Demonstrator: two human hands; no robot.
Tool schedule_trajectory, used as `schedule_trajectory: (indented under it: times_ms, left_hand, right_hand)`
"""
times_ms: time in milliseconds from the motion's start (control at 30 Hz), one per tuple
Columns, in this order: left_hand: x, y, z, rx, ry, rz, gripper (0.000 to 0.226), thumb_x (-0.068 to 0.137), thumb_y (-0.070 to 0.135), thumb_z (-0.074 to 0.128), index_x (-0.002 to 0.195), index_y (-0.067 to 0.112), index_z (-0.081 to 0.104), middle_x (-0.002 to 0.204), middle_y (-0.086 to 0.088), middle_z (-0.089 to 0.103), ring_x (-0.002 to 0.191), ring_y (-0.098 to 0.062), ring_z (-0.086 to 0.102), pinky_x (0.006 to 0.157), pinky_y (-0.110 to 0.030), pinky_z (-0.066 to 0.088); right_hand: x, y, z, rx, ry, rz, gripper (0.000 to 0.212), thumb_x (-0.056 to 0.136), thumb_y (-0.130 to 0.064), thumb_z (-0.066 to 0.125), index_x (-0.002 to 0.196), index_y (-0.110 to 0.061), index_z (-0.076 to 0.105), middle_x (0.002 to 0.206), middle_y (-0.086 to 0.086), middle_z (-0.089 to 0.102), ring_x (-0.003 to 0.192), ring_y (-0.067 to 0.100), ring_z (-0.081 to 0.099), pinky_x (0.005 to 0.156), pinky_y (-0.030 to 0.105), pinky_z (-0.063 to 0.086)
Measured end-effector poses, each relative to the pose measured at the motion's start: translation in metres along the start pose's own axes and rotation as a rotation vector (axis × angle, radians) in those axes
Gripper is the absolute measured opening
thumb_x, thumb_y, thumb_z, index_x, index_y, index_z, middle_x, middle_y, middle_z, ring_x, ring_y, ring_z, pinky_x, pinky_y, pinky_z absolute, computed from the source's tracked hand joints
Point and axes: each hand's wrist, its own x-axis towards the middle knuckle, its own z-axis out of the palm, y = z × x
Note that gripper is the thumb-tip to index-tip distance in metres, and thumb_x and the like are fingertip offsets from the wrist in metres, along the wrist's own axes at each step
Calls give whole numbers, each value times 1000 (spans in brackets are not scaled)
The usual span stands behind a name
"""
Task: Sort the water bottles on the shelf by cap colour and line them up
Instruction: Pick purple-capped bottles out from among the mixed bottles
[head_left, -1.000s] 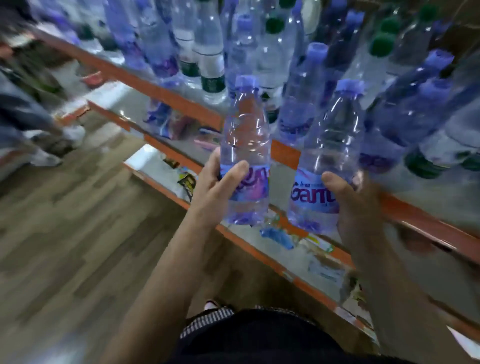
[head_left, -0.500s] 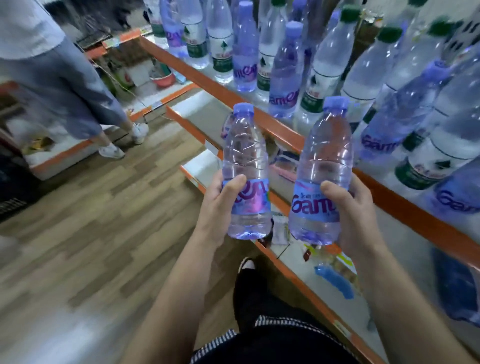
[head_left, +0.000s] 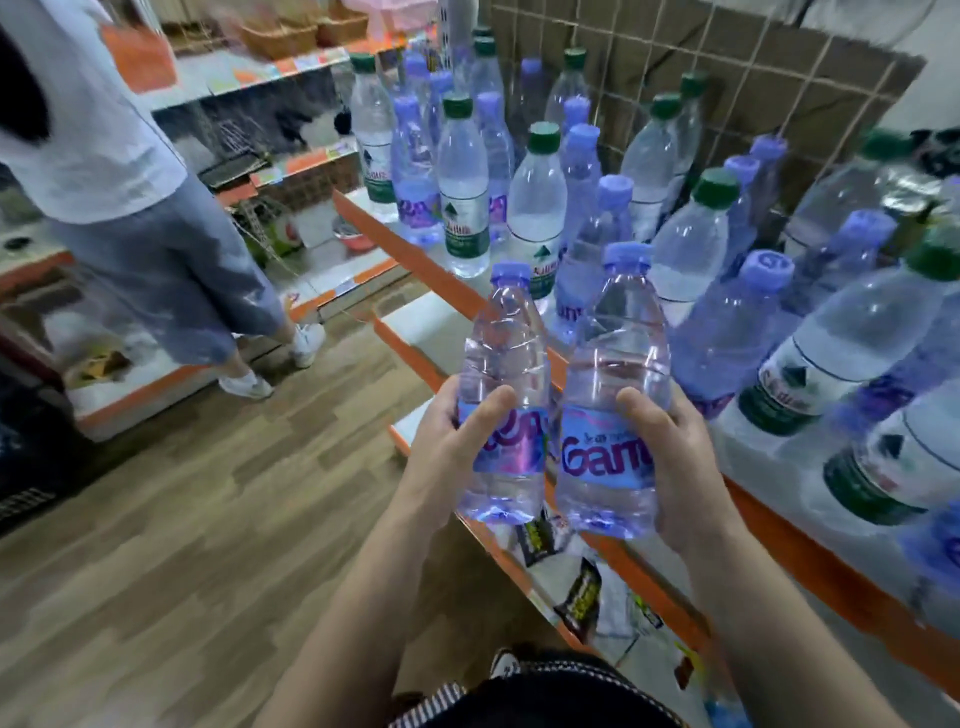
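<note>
Purple-capped clear plastic bottles, upright and side by side: our left hand (head_left: 447, 447) grips one (head_left: 504, 395), our right hand (head_left: 675, 457) the other (head_left: 613, 395), shelf (head_left: 810, 551) at 3 o'clock.

Fingers of the left hand (head_left: 457, 441) and right hand (head_left: 670, 441) out of sight behind their bottles, palms covering parts of both labels (head_left: 605, 457). Bystander (head_left: 130, 208) cropped at the top and left edges, smeared by motion. Far-right bottles (head_left: 893, 467) blurred and cut by the right edge, label print unreadable; packets (head_left: 582, 597) on the lower shelf too blurred to identify, partly hidden behind the held bottles.
</note>
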Motion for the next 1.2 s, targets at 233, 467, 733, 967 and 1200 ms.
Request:
schedule_trajectory:
  times_ms: [233, 467, 733, 967, 1200]
  left_hand:
    - [73, 13, -35, 36, -75, 54, 74, 61, 68, 75, 115, 19, 61, 112, -10, 70, 102, -32, 68, 91, -60, 50]
    - [158, 43, -80, 27, -296, 109, 46, 67, 46, 69, 107, 24, 63, 107, -8, 71, 101, -32, 68, 88, -54, 53]
    - [233, 106, -110, -51, -626, 165, 79, 61, 39, 80, 132, 19, 51, 125, -17, 63, 117, -39, 59, 99, -61, 44]
    - [265, 176, -89, -61, -801, 315, 29, 85, 32, 61, 105, 11, 62, 86, 4, 74, 81, -11, 71, 69, -20, 53]
    - [315, 242, -58, -75, -809, 500, 23, 89, 27, 53, 103, 15, 66, 88, 3, 73, 84, -12, 69, 75, -26, 55]
  right_hand:
    - [54, -1, 40, -29, 62, 11, 89, 47, -66, 82, 115, -14, 61, 96, 12, 72, 82, 31, 72, 61, 36, 57]
    - [103, -8, 98, 1, 205, -82, 71, 65, -47, 68, 122, -7, 57, 98, 19, 71, 81, 38, 71, 57, 37, 57]
    - [148, -46, 166, 40, 378, -197, 55, 68, -41, 67, 118, -19, 61, 100, 10, 74, 92, 36, 70, 77, 47, 55]
    - [179, -112, 182, -75, 373, -424, 29, 89, -38, 54, 113, -23, 63, 102, 8, 69, 88, 24, 70, 70, 37, 56]
    - [232, -175, 167, -261, 346, -591, 40, 91, -27, 50, 122, -2, 47, 104, 10, 62, 90, 24, 68, 72, 35, 55]
